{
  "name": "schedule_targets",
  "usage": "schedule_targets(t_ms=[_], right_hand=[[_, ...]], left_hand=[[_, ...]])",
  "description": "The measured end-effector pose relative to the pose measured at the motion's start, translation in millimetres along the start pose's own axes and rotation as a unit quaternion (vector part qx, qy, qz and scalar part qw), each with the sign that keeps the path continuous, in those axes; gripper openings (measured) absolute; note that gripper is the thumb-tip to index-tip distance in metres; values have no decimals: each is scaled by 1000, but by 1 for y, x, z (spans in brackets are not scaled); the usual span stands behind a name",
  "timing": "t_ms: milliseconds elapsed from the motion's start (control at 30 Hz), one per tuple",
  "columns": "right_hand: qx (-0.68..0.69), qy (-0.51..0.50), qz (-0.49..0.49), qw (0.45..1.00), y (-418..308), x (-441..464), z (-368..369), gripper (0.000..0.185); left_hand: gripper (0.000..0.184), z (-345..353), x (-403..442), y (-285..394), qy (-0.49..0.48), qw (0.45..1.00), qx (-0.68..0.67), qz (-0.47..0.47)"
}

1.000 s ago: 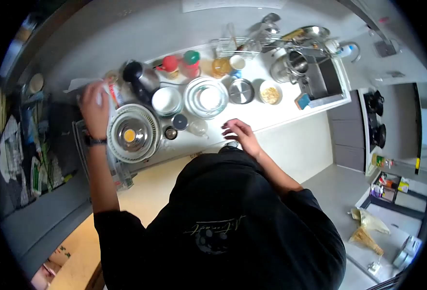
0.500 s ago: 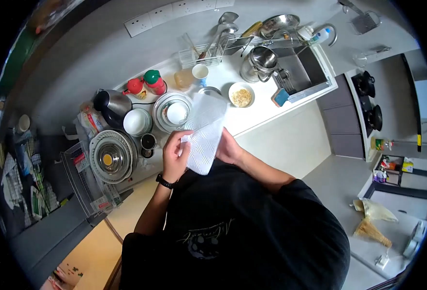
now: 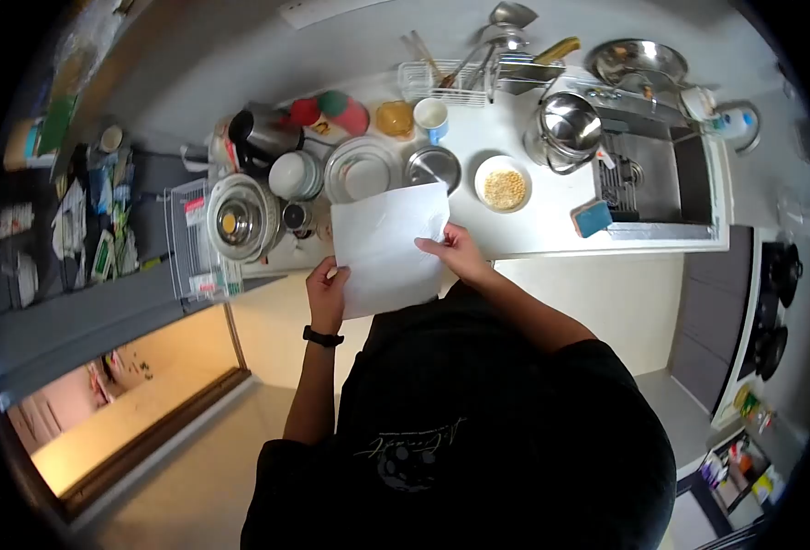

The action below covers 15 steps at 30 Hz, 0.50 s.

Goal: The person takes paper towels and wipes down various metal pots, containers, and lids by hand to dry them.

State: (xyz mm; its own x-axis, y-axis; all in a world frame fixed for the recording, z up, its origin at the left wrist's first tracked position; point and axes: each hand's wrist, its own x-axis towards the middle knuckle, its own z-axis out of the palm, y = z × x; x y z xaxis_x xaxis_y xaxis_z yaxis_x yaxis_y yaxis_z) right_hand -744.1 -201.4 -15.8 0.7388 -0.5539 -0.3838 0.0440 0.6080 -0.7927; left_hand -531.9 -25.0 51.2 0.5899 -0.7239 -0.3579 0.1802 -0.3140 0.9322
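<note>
A white paper sheet (image 3: 388,246), spread out flat, hangs between my two hands in front of the counter edge. My left hand (image 3: 328,286) pinches its lower left side, thumb on top. On the right side, my right hand (image 3: 458,253) grips the paper with the thumb over its face. Just beyond the sheet are stacked glass plates (image 3: 361,165), a round metal container (image 3: 433,169) and a white bowl with yellowish grains (image 3: 504,185). A dark-lidded jar (image 3: 297,217) stands to the left of the paper.
Along the counter (image 3: 515,240) are white bowls (image 3: 295,174), a colander (image 3: 240,225), a kettle (image 3: 263,137), a blue-white cup (image 3: 430,117) and a metal pot (image 3: 565,133). A sponge (image 3: 593,219) lies by the sink (image 3: 652,183). A wire rack (image 3: 185,240) stands at left.
My left hand came from the counter's far left to the front, and both hands took hold of the paper. The sheet, narrower half a second ago, is now spread wider. The camera view has shifted.
</note>
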Motion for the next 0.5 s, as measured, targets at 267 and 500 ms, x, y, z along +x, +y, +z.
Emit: schedule_targets(t_ms=[267,500], right_hand=[[-34,-50,67,996,-16,4,23,44],[-333,121,-112,928,-49,36,-32,41]], left_hand=[[39,-8,-30,-89,-110,849,-498,-138],[40,30,-33,-83,-73,838,-516,-159]])
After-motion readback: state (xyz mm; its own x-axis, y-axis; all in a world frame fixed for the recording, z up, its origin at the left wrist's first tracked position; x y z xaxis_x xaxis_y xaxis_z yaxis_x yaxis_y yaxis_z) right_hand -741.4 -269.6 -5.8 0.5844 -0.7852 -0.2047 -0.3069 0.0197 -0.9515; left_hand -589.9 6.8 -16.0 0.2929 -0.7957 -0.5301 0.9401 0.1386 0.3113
